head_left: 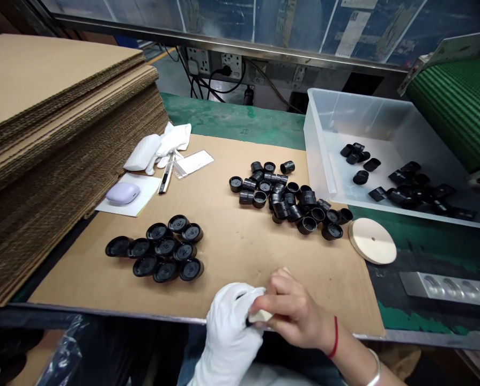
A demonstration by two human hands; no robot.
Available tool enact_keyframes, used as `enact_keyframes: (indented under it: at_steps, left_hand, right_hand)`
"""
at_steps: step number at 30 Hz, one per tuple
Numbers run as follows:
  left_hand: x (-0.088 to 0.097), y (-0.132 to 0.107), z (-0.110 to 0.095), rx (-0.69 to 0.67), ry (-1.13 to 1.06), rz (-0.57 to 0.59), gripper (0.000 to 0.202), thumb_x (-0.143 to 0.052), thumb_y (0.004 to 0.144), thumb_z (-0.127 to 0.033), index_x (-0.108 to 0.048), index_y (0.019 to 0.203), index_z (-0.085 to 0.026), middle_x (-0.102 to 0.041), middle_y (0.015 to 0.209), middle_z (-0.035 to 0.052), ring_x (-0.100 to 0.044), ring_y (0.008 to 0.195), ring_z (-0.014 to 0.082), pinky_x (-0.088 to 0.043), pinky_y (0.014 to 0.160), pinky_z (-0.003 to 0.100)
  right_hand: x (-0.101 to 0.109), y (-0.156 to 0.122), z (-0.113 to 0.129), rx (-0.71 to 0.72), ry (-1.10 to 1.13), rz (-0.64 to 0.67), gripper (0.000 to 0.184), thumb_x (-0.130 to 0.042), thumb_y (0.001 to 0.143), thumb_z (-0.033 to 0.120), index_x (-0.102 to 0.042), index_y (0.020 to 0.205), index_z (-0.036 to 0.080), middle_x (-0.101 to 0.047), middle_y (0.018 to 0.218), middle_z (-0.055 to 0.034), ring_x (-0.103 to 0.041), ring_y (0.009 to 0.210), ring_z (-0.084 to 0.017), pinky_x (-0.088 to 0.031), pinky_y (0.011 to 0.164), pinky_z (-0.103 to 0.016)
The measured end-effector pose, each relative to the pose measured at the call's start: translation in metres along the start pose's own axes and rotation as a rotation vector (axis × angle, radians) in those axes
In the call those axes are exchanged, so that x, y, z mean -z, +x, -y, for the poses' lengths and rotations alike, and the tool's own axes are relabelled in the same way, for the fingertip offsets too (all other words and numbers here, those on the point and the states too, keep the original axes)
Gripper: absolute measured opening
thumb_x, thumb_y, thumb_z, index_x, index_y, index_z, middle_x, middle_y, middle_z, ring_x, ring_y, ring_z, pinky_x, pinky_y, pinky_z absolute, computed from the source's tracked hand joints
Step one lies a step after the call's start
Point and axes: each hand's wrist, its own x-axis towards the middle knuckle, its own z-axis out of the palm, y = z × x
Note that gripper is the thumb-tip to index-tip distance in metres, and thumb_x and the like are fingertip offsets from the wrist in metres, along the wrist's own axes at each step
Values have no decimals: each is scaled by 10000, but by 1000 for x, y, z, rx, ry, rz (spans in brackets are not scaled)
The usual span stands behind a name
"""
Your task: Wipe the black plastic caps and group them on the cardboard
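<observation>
My left hand (pixel 227 335), in a white cotton glove, grips a black plastic cap (pixel 248 321), which is mostly hidden by my fingers. My bare right hand (pixel 292 313) pinches a small cream pad (pixel 260 316) and presses it against that cap. Both hands are above the near edge of a brown cardboard sheet (pixel 240 273). On this sheet, a tight group of black caps (pixel 165 249) sits to the left, with their tops facing up. A looser heap of black caps (pixel 283 195) lies farther off, many of them on their sides.
Stacked corrugated cardboard sheets (pixel 54 128) rise at the left. A clear plastic bin (pixel 368 120) holds black caps. Nearby are a wooden disc (pixel 372 241), white gloves (pixel 157 147), a utility knife (pixel 166 176), a lilac earbud case (pixel 123 193) and a metal plate (pixel 449 288).
</observation>
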Motion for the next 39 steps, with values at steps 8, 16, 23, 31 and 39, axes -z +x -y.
enact_keyframes:
  at_steps: [8,16,23,31,39]
  left_hand:
    - [-1,-8,2,-3,39,-10,190,-548,753,-147,-625,923,-185,-669,794,41,-631,731,157,-544,674,307]
    - [-2,-7,2,7,34,-9,231,-572,736,-98,-631,946,-178,-670,815,47,-623,755,152,-535,702,307]
    - [-2,-9,3,-33,84,-24,187,-591,763,-186,-630,945,-177,-679,822,42,-630,771,162,-529,720,314]
    - [-6,-12,6,-79,119,-59,172,-547,787,-225,-627,927,-163,-682,820,52,-628,775,171,-523,728,329]
    - [-8,-12,3,-4,97,-45,335,-532,708,-34,-637,984,-192,-649,846,35,-602,804,145,-517,743,306]
  right_hand:
    - [3,-5,3,-62,-45,-2,152,-531,899,261,-661,939,194,-473,679,4,-455,664,-143,-366,676,-302]
    - [5,-4,-1,-103,-26,-29,149,-529,897,235,-653,957,180,-464,683,0,-446,667,-147,-360,671,-304]
    - [3,-7,3,-40,-25,-36,161,-516,901,250,-658,953,194,-465,678,6,-437,658,-142,-341,668,-301]
    - [-8,-3,10,-23,-27,-74,125,-559,867,200,-663,937,192,-476,679,7,-446,668,-140,-327,684,-305]
    - [17,-35,7,-274,-72,-120,134,-576,862,162,-641,973,200,-450,690,4,-448,699,-158,-343,653,-296]
